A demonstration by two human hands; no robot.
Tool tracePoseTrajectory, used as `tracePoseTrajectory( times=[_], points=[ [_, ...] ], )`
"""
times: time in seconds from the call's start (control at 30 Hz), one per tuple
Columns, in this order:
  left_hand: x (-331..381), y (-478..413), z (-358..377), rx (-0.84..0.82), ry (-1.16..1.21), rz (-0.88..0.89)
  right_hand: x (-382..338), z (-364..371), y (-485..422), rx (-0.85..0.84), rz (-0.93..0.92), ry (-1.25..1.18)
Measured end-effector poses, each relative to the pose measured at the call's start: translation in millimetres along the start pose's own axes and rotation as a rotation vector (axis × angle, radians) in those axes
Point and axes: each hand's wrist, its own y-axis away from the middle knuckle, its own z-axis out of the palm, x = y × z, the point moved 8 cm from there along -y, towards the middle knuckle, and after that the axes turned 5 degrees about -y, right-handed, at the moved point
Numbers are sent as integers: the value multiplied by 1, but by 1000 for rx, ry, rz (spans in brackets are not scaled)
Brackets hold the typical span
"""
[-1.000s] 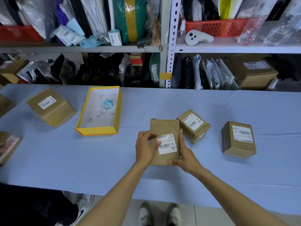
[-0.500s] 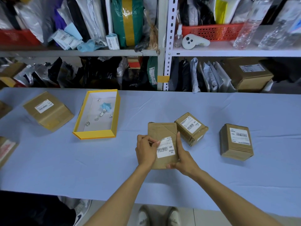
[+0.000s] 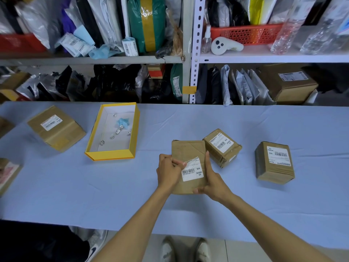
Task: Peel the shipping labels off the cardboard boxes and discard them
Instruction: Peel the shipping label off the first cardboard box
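Pinching the lifted top corner of the label (image 3: 192, 170) in your left hand (image 3: 168, 172) while your right hand (image 3: 213, 183) grips the edge of the stiff box (image 3: 188, 148), you should peel slowly, as thin paper probably tears.

Matt creased cardboard box (image 3: 188, 150), paper label (image 3: 192, 170)

Brown cardboard box (image 3: 187, 150), white barcoded label (image 3: 192, 170), yellow white-lined tray (image 3: 111, 155), pale blue tablecloth (image 3: 75, 186)
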Motion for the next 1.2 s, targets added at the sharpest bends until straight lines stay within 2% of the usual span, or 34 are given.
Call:
tracePoseTrajectory(
  times=[0.2,0.33,0.53,0.73,0.93,1.2],
  points=[
    [-3,-2,0,-1,6,-32,0,1,0,1,1,16],
    [-7,-6,-4,0,236,-98,2,-4,-1,-4,19,-2],
    [3,-2,-10,-2,231,-23,-1,-5,0,-22,20,11],
    [-18,-8,-9,-63,346,-92,-3,-2,-3,-42,25,27],
    [-9,-2,-7,-182,516,-77,-2,-4,-5,-32,44,8],
    [-20,-6,-8,-196,616,-127,-3,-4,-3,-39,50,0]
  ],
)
